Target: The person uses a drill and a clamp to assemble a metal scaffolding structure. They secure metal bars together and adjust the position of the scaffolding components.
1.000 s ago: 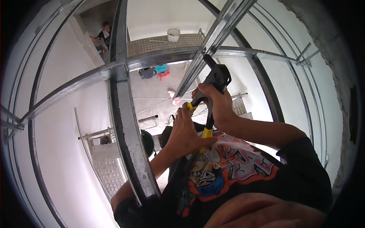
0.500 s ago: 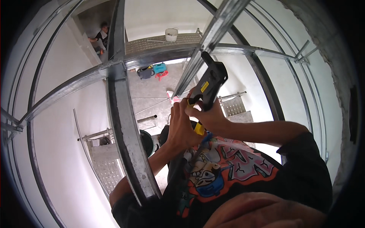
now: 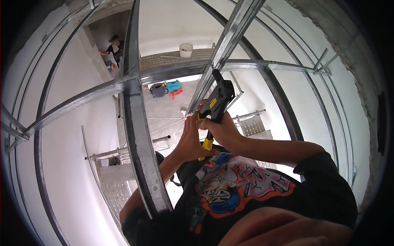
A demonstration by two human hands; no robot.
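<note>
Both my hands are wrapped about a black hand tool (image 3: 218,98) with yellow grip parts, held in front of my chest; its exact kind I cannot make out. My right hand (image 3: 223,130) is closed round its lower body. Closed against the left side of the tool is my left hand (image 3: 189,139), beside a yellow handle end (image 3: 207,144). The tool's black nose points up and lies over a slanting steel channel (image 3: 232,35), near its crossing with a horizontal steel channel (image 3: 174,72). Whether the nose touches the metal is unclear.
An upright steel stud (image 3: 141,147) stands close to my left arm. Scaffold planks (image 3: 117,184) lie below. Farther down are a white bucket (image 3: 186,50), a teal bag (image 3: 173,85) and a dark bag (image 3: 158,90). Another person (image 3: 115,47) is at far left.
The tool and both hands have shifted slightly left and down, with the nose now nearer the channels' crossing. The surrounding frame sits a little lower in the view.
</note>
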